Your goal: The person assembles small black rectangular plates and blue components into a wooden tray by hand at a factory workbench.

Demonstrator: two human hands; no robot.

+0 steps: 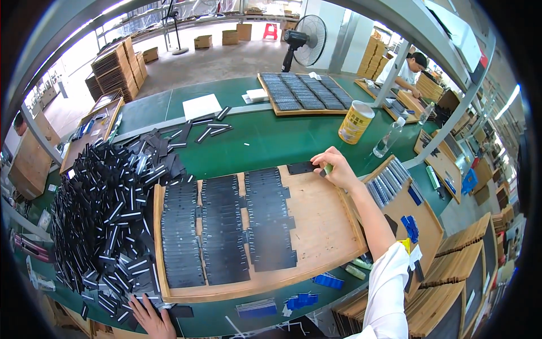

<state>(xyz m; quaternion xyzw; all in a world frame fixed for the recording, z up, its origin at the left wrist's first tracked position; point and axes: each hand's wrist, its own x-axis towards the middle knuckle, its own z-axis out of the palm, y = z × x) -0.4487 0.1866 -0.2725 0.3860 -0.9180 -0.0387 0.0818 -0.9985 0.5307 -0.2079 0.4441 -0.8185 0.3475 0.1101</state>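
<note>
My left hand (151,317) lies with fingers spread at the near edge of a large heap of flat black strips (101,209), touching a few of them. Many of these strips have a white line along them. At the far right part of a shallow wooden tray (322,226), my right hand (337,168) is closed with its fingertips on the end of a flat black strip (301,168). Something small and green shows at those fingers; I cannot tell what it is. Three columns of overlapping black strips (221,226) fill the tray's left and middle.
Beyond the tray stand a yellow can (356,123), a clear bottle (389,137) and another filled tray (305,93). Blue pieces (302,300) lie along the near edge. A fan (307,39) stands behind the green table (237,150). A co-worker (403,73) sits at the far right.
</note>
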